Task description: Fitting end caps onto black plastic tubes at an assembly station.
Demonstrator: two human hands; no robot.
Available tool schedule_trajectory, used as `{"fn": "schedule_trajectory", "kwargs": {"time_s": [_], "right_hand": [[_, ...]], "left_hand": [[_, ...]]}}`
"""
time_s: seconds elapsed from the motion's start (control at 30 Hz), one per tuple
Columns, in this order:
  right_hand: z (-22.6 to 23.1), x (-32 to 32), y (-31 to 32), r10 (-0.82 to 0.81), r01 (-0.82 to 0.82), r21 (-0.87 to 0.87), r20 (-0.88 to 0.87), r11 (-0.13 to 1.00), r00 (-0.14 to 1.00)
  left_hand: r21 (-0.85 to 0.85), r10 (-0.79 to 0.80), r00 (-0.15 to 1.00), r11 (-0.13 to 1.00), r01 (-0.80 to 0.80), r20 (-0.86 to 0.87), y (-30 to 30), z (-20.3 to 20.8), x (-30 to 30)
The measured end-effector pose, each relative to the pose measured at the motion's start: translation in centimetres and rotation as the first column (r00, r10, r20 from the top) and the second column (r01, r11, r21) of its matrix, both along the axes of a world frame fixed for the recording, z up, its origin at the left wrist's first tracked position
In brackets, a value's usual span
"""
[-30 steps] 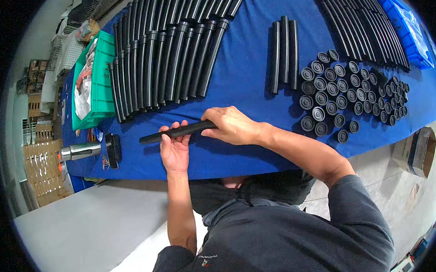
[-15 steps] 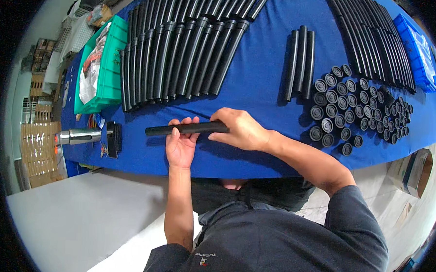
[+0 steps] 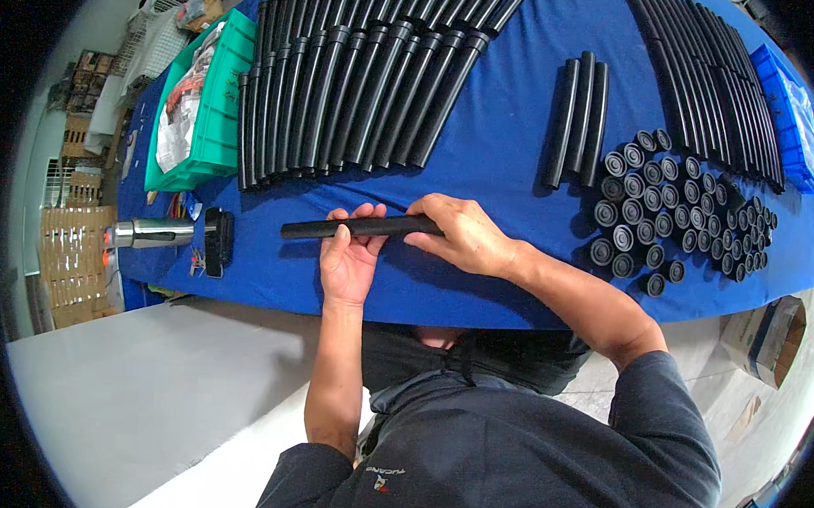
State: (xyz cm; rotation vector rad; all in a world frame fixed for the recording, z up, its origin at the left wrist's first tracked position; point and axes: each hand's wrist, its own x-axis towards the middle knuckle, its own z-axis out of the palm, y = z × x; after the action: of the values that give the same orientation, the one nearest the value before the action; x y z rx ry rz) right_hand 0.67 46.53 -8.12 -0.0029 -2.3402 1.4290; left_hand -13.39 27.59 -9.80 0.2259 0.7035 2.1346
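Note:
A black tube (image 3: 313, 229) lies nearly level across both hands, above the near edge of the blue cloth. My left hand (image 3: 351, 256) supports it from below, palm up, thumb over the near side and fingers behind. My right hand (image 3: 467, 237) wraps around the tube's right end from above, and that end is hidden in the grip. Beyond the hands, rows of black tubes with wider collars (image 3: 368, 98) lie side by side. To the right rest three separate plain tubes (image 3: 576, 125) and a cluster of round black caps (image 3: 653, 199) with ringed faces.
A green crate (image 3: 221, 110) with plastic-wrapped contents stands at the left. Near it lie a metal flask (image 3: 154, 233) and a black phone-like object (image 3: 217, 242). More plain tubes (image 3: 705, 85) and a blue bin (image 3: 790, 121) occupy the far right. A cardboard box (image 3: 765, 338) sits beyond the table's right edge.
The whole view has shifted slightly, so the table's contents appear moved mostly to the right. Both hands keep the same hold on the tube, which lies a little flatter.

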Motion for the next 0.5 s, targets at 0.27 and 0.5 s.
{"fn": "schedule_trajectory", "kwargs": {"time_s": [0.27,0.5], "right_hand": [[0.0,0.2,-0.2,-0.013,0.016,0.095,-0.033,0.995,0.999],[1.5,0.1,0.3,0.065,-0.011,-0.224,0.235,0.975,0.97]], "left_hand": [[-0.028,-0.002,1.0,1.0,0.001,-0.009,0.1,-0.3,-0.1],[0.003,0.0,1.0,1.0,0.0,0.03,0.1,-0.1,-0.2]]}}
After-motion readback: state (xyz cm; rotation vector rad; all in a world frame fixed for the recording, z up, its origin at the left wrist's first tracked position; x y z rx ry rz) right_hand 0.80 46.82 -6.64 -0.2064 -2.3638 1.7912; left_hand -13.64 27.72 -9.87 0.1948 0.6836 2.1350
